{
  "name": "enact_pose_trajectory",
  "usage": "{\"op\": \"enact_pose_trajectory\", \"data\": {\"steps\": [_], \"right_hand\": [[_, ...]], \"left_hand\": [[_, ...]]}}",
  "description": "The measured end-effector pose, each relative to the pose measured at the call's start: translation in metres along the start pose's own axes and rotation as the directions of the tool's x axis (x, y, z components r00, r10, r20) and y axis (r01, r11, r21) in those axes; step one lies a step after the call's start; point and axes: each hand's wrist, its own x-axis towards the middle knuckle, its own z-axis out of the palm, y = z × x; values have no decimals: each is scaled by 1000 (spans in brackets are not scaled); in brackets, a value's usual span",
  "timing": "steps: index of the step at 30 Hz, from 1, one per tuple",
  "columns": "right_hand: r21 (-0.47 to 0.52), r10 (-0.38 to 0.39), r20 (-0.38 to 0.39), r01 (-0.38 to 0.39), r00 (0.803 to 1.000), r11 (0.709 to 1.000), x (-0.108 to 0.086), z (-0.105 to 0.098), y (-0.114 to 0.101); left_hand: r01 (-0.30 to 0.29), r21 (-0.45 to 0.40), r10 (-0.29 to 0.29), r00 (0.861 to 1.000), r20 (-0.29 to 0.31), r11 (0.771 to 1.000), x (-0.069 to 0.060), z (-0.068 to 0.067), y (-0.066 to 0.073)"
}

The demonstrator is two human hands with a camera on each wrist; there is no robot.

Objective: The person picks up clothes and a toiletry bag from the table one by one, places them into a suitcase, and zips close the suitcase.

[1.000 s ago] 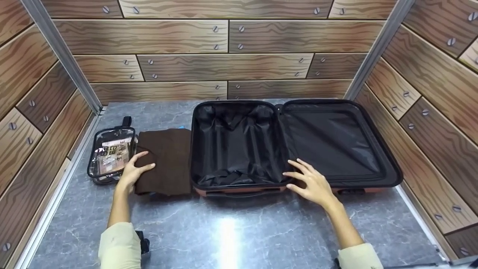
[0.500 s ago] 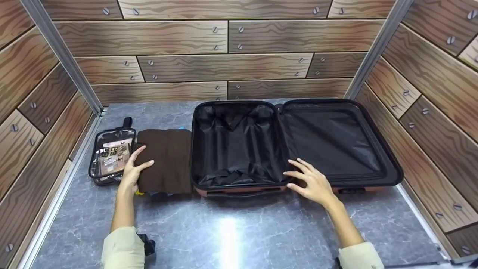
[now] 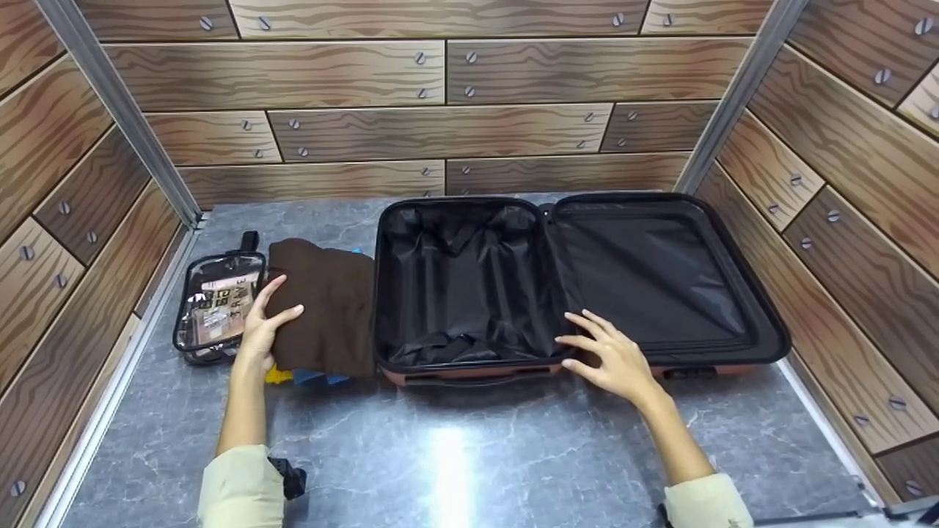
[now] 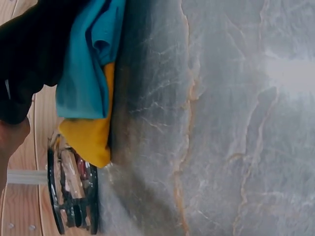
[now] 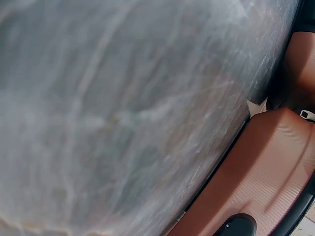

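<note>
My left hand (image 3: 260, 330) grips the left edge of a folded brown garment (image 3: 319, 308), which lies raised and rumpled left of the suitcase. Thumb and forefinger show; the other fingers are mostly hidden. Under the brown cloth, yellow cloth (image 3: 279, 375) and blue cloth (image 3: 308, 375) peek out; the left wrist view shows the blue cloth (image 4: 83, 83) hanging over the yellow cloth (image 4: 91, 140). My right hand (image 3: 612, 361), fingers spread, is at the front of the opened suitcase (image 3: 469, 367), between its two halves. Whether it touches the rim I cannot tell.
A clear zip pouch (image 3: 220, 304) with small packets inside stands just left of the garments. The suitcase's lid half (image 3: 653, 286) lies flat to the right; its pinkish-brown shell (image 5: 246, 172) shows in the right wrist view. Wood-patterned walls enclose the grey marbled table (image 3: 367, 440).
The brown garment's left side has risen and shifted toward the back, exposing yellow and blue cloth at its front. My left hand has moved slightly with it; the right hand stays put.
</note>
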Motion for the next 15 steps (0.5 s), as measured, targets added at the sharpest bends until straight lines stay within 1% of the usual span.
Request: {"op": "enact_pose_trajectory", "data": {"steps": [8, 11, 15], "right_hand": [[10, -9, -16, 9, 1000, 1000, 0, 0, 0], [14, -8, -18, 8, 1000, 1000, 0, 0, 0], [10, -11, -24, 11, 1000, 1000, 0, 0, 1]], "left_hand": [[-46, -30, 47, 999, 26, 998, -1, 4, 5], [-65, -36, 66, 997, 27, 997, 0, 7, 8], [-66, -55, 68, 997, 23, 996, -1, 10, 10]]}}
